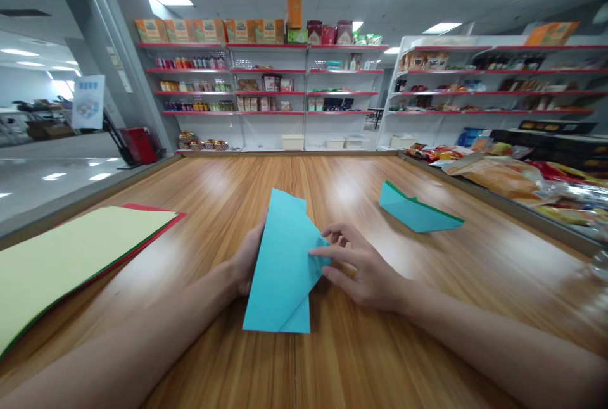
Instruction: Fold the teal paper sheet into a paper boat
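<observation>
A partly folded sheet of light blue paper (pixel 282 263) is held up over the wooden table, its folded flap pointing to the right. My left hand (pixel 251 251) grips its left side from behind; the fingers behind the sheet are hidden. My right hand (pixel 358 263) is at the flap's right corner, index finger lying on the front and thumb close to the edge, the other fingers curled. A folded paper boat (pixel 418 209), blue with a green edge, rests on the table to the right.
On the left lies a stack of coloured paper (pixel 90 244), pale yellow on top with green and red below. The wooden table (pixel 213 358) has a raised rim. Packaged snacks (pixel 513 181) are piled beyond its right edge. Stocked shelves (pixel 270 92) stand behind.
</observation>
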{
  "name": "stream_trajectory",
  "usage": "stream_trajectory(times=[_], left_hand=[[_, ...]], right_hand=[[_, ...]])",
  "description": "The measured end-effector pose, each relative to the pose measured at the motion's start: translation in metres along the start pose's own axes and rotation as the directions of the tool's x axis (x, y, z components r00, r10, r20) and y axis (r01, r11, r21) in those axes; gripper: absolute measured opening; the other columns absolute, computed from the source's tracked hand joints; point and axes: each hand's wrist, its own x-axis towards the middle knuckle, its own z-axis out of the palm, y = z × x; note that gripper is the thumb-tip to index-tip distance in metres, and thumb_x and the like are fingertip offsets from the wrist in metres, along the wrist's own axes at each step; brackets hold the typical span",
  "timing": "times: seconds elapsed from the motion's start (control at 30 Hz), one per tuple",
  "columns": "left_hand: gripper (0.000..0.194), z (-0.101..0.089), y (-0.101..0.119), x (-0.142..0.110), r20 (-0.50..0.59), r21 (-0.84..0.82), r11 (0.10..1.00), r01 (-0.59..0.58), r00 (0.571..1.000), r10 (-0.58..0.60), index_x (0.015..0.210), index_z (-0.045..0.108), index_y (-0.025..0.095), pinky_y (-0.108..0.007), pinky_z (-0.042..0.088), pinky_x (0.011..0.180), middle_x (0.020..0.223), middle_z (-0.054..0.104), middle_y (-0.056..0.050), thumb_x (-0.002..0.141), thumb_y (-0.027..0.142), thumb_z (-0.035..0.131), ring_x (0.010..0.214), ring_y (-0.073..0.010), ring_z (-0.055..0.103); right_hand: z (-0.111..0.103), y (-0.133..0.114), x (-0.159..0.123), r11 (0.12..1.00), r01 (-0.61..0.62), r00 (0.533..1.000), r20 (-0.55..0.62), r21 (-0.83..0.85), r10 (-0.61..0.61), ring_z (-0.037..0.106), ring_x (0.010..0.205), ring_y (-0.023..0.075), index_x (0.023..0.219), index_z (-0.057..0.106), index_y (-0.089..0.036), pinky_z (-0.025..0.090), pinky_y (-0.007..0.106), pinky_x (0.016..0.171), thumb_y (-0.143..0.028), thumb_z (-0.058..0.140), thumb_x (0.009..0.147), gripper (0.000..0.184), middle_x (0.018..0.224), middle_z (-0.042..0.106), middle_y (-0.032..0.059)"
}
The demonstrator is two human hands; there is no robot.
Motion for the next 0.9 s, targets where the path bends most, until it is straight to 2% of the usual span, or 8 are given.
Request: stream_trajectory(times=[0.17,0.27,0.37,0.47,0.6,0.73,0.83,0.9], left_hand=[[0.049,0.002,-0.001,0.001,-0.034,-0.027,1.000,-0.001,0.999,0.000,0.097,0.067,0.011,-0.037,0.052,0.075,0.086,0.072,-0.013,0.080,0.053,0.048,0.085,-0.0292,0.067],[0.046,0.001,-0.001,0.001,-0.053,-0.053,0.998,-0.037,0.998,0.034,0.097,0.067,0.011,-0.039,0.052,0.076,0.087,0.072,-0.013,0.081,0.050,0.049,0.085,-0.0290,0.067],[0.035,0.001,-0.005,0.003,-0.057,-0.020,0.999,-0.026,0.998,0.025,0.093,0.069,0.010,-0.038,0.052,0.077,0.085,0.072,-0.013,0.082,0.039,0.053,0.080,-0.0264,0.068],[0.021,0.002,-0.011,0.004,-0.012,0.056,0.998,-0.024,1.000,0.024,0.092,0.069,0.012,-0.037,0.051,0.080,0.086,0.072,-0.012,0.078,0.026,0.061,0.080,-0.0247,0.068],[0.018,0.004,-0.016,0.004,0.018,0.130,0.983,-0.130,0.991,0.129,0.091,0.068,0.014,-0.035,0.050,0.082,0.090,0.071,-0.010,0.073,0.014,0.067,0.083,-0.0232,0.067],[0.023,0.002,-0.018,0.005,0.100,0.145,0.972,-0.185,0.980,0.172,0.099,0.066,0.017,-0.036,0.048,0.084,0.096,0.069,-0.009,0.076,0.016,0.067,0.091,-0.0234,0.065],[0.034,-0.001,-0.022,0.007,0.168,0.222,0.922,-0.318,0.944,0.285,0.111,0.060,0.022,-0.036,0.049,0.081,0.103,0.065,-0.008,0.078,0.023,0.067,0.095,-0.0236,0.062],[0.042,-0.002,-0.024,0.009,0.181,0.338,0.834,-0.436,0.900,0.397,0.120,0.056,0.024,-0.033,0.048,0.079,0.104,0.062,-0.008,0.079,0.029,0.066,0.095,-0.0221,0.059]], right_hand=[[0.000,0.000,-0.002,1.000,-0.020,1.000,0.005,-0.012,0.020,0.050,0.095,0.0206,0.112,0.063,-0.025,0.047,0.040,0.084,-0.020,0.059,0.081,0.032,0.113,0.047,0.0103],[-0.001,0.002,-0.004,0.999,-0.028,0.999,0.022,-0.029,0.028,0.049,0.102,0.0215,0.117,0.060,-0.025,0.045,0.041,0.090,-0.014,0.057,0.079,0.040,0.118,0.046,0.0108],[-0.001,0.005,-0.005,0.998,-0.019,0.999,0.042,-0.068,0.022,0.045,0.114,0.0241,0.123,0.055,-0.025,0.040,0.043,0.096,-0.009,0.058,0.075,0.050,0.123,0.044,0.0114],[0.000,0.008,-0.005,0.993,-0.023,0.999,0.035,-0.112,0.027,0.042,0.117,0.0255,0.125,0.053,-0.025,0.040,0.045,0.097,-0.012,0.060,0.075,0.052,0.125,0.044,0.0118],[0.002,0.012,-0.006,0.993,-0.025,1.000,0.003,-0.118,0.026,0.046,0.113,0.0241,0.124,0.054,-0.025,0.042,0.042,0.094,-0.011,0.060,0.076,0.050,0.122,0.047,0.0112],[0.002,0.012,-0.005,0.998,-0.038,0.999,0.007,-0.048,0.038,0.052,0.104,0.0220,0.124,0.055,-0.025,0.046,0.040,0.090,-0.012,0.058,0.078,0.047,0.121,0.048,0.0115],[-0.002,0.007,-0.003,0.996,-0.007,0.997,0.072,0.092,0.001,0.052,0.108,0.0219,0.130,0.049,-0.023,0.045,0.040,0.092,-0.008,0.054,0.077,0.056,0.126,0.047,0.0116],[-0.005,0.003,-0.002,0.979,0.016,0.991,0.124,0.205,-0.042,0.046,0.119,0.0236,0.134,0.043,-0.022,0.040,0.042,0.099,-0.006,0.054,0.075,0.063,0.133,0.045,0.0116]])
